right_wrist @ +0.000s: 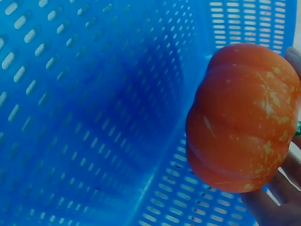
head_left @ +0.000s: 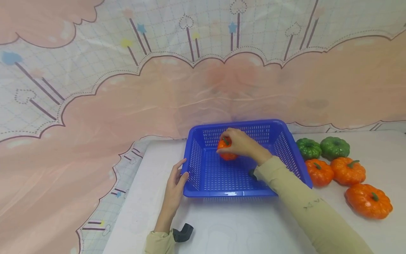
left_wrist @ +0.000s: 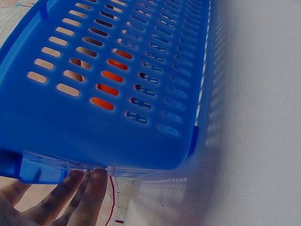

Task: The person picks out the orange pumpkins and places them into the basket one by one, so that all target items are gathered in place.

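White table up front, and against the basket's left rim the left hand is laid, fingers extended. Farther in, the pumpkin is pinched between the right hand's thumb and fingers! Light and stiff, it is judged; glossy skin may prove slippery, so the ribbed sides are best gripped, the stem spared. It's held inside the basket, beyond and right of the left hand; whether the bottom is touched can't be told. Behind, patterned cloth is hung.

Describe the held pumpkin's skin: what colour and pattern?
The pumpkin is orange with yellowish flecks, clearest in the right wrist view.
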Demonstrator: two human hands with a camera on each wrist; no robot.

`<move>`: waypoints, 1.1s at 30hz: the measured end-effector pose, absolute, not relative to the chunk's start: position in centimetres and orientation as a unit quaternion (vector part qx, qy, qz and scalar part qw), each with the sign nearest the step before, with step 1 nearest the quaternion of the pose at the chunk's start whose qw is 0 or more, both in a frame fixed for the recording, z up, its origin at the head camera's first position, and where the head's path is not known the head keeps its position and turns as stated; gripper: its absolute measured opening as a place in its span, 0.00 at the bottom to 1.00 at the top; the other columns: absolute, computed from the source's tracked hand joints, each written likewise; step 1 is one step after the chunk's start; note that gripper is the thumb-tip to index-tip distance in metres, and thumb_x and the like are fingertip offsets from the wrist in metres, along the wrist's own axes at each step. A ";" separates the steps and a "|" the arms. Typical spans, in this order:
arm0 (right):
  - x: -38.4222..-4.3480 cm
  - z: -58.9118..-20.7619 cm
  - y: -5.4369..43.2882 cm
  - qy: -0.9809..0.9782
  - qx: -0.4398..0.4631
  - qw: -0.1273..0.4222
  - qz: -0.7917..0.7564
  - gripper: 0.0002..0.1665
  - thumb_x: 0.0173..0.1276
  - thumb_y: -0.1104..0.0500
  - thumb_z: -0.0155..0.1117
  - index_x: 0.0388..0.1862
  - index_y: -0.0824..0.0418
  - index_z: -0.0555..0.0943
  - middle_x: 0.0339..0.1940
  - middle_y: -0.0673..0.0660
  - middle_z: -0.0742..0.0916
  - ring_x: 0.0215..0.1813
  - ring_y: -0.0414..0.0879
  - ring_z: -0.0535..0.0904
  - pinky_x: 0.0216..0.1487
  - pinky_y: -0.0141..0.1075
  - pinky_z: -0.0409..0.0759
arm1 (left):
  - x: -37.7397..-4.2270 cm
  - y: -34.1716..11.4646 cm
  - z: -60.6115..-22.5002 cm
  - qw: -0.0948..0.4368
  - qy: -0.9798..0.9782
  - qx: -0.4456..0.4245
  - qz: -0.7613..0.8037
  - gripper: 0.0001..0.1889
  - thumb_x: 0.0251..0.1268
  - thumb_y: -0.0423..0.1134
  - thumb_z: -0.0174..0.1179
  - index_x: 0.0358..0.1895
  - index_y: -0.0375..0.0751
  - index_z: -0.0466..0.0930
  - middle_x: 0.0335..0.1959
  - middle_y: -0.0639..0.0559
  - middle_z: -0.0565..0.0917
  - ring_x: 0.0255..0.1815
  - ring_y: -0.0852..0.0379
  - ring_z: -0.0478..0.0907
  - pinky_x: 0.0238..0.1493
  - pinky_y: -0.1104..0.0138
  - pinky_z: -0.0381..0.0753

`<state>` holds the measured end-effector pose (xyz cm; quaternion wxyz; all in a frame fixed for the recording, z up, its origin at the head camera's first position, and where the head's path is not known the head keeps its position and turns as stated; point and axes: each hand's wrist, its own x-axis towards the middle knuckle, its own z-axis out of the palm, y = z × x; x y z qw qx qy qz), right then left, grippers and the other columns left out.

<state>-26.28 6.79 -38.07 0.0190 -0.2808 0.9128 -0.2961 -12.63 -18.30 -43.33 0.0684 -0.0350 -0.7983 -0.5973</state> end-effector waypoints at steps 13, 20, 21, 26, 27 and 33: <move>-27.1 -39.2 6.9 0.912 -0.277 0.025 -0.302 0.28 0.56 0.47 0.77 0.48 0.66 0.82 0.44 0.60 0.83 0.48 0.54 0.79 0.52 0.47 0.80 | -12.8 -18.2 -43.4 0.061 -0.795 -0.027 -0.603 0.24 0.79 0.42 0.48 0.74 0.50 0.62 0.59 0.34 0.78 0.60 0.39 0.77 0.63 0.44 0.73; -27.4 -39.6 6.9 0.913 -0.273 0.043 -0.300 0.29 0.57 0.48 0.77 0.49 0.67 0.82 0.44 0.61 0.83 0.48 0.54 0.79 0.53 0.47 0.80 | -12.7 -18.3 -43.5 0.059 -0.796 -0.024 -0.602 0.24 0.79 0.41 0.48 0.74 0.50 0.63 0.58 0.34 0.78 0.59 0.40 0.77 0.63 0.45 0.73; -27.4 -39.6 6.9 0.913 -0.273 0.045 -0.299 0.29 0.57 0.48 0.77 0.49 0.67 0.82 0.44 0.61 0.84 0.48 0.54 0.79 0.53 0.47 0.80 | -12.7 -18.3 -43.5 0.059 -0.796 -0.024 -0.602 0.24 0.79 0.41 0.48 0.74 0.50 0.63 0.58 0.34 0.78 0.59 0.40 0.77 0.63 0.45 0.73; -27.5 -39.8 7.0 0.911 -0.277 0.054 -0.301 0.28 0.57 0.48 0.77 0.47 0.67 0.82 0.43 0.60 0.85 0.47 0.53 0.79 0.53 0.47 0.80 | -12.7 -18.3 -43.5 0.059 -0.796 -0.026 -0.602 0.24 0.79 0.40 0.48 0.74 0.50 0.63 0.59 0.33 0.78 0.60 0.39 0.77 0.63 0.43 0.72; -27.5 -39.9 7.0 0.911 -0.277 0.056 -0.301 0.28 0.57 0.48 0.77 0.47 0.67 0.82 0.43 0.60 0.85 0.47 0.53 0.79 0.52 0.46 0.80 | -12.7 -18.3 -43.5 0.060 -0.796 -0.027 -0.602 0.24 0.79 0.40 0.48 0.74 0.50 0.62 0.59 0.33 0.78 0.60 0.38 0.77 0.63 0.43 0.72; -27.5 -39.8 7.0 0.912 -0.270 0.074 -0.298 0.29 0.58 0.48 0.76 0.48 0.68 0.82 0.43 0.60 0.84 0.46 0.53 0.78 0.52 0.46 0.80 | -12.7 -18.3 -43.5 0.062 -0.796 -0.029 -0.601 0.24 0.79 0.39 0.48 0.74 0.50 0.62 0.59 0.33 0.78 0.60 0.38 0.77 0.63 0.43 0.73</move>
